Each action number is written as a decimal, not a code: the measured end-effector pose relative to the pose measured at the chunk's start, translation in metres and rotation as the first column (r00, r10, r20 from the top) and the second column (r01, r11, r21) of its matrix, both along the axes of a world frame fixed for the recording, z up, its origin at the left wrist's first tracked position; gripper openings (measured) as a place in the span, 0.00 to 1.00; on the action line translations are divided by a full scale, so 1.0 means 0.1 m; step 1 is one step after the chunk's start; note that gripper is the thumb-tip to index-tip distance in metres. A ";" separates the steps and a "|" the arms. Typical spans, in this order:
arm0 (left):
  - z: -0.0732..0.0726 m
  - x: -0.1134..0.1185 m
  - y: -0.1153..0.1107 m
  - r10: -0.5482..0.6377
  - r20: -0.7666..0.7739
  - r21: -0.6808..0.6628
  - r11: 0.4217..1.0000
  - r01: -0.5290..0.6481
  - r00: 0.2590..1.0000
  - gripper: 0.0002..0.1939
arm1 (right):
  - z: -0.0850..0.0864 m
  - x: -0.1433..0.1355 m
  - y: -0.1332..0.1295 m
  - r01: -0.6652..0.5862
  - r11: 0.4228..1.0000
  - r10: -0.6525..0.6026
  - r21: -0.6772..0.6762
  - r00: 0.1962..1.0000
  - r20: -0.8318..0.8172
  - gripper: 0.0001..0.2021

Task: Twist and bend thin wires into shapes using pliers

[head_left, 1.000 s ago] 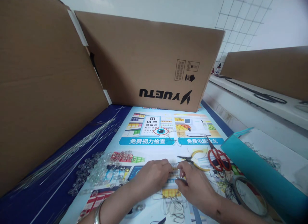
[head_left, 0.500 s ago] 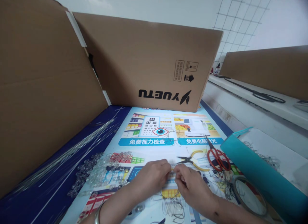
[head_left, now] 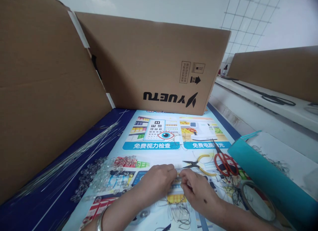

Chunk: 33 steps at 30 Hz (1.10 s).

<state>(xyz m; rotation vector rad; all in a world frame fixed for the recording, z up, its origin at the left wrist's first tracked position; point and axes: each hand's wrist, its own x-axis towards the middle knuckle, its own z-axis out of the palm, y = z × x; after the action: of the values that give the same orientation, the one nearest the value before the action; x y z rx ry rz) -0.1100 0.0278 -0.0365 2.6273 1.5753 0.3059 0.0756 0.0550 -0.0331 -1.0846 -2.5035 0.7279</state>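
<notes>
Close together over the printed sheet, my left hand [head_left: 161, 178] and my right hand [head_left: 196, 186] face each other with fingertips pinched. Whatever sits between those fingers is too small and hidden to make out. Just below them lies a tangle of thin dark wire pieces [head_left: 182, 217]. Pliers with yellow handles [head_left: 197, 164] rest beyond my right hand, jaws pointing left. Red-handled scissors [head_left: 225, 163] lie beside the pliers. To the left of my left hand spreads a heap of clear glass beads [head_left: 106, 174].
Long thin wires [head_left: 72, 158] lie along the blue left side. A teal box [head_left: 270, 178] holding wire pieces stands at right, near a roll of tape [head_left: 258, 201]. Cardboard panels [head_left: 139, 59] wall off the back and left. The printed sheet [head_left: 159, 155] covers the table.
My right wrist has turned slightly and its forearm sits a little lower. Both hands keep the same place and pinch; the objects around them have not moved.
</notes>
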 end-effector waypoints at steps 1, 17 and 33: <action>0.00 0.00 0.00 -0.003 -0.003 0.009 1.000 0.003 1.000 0.08 | -0.01 0.00 0.00 -0.006 1.000 0.007 0.010 1.000 -0.015 0.10; 0.06 -0.01 -0.01 0.017 0.004 -0.024 1.000 -0.016 1.000 0.07 | -0.03 0.01 0.00 0.027 0.999 -0.027 -0.028 1.000 0.006 0.13; 0.04 -0.06 0.04 0.150 0.296 -0.184 0.978 -0.098 0.943 0.10 | 0.08 0.03 0.00 0.027 0.991 -0.048 0.131 0.986 0.160 0.12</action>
<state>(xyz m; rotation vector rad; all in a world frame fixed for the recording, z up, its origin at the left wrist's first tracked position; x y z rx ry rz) -0.1156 0.0315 -0.0328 2.2300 1.5847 0.5372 0.0791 0.0551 -0.0247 -1.1843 -2.6162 0.4768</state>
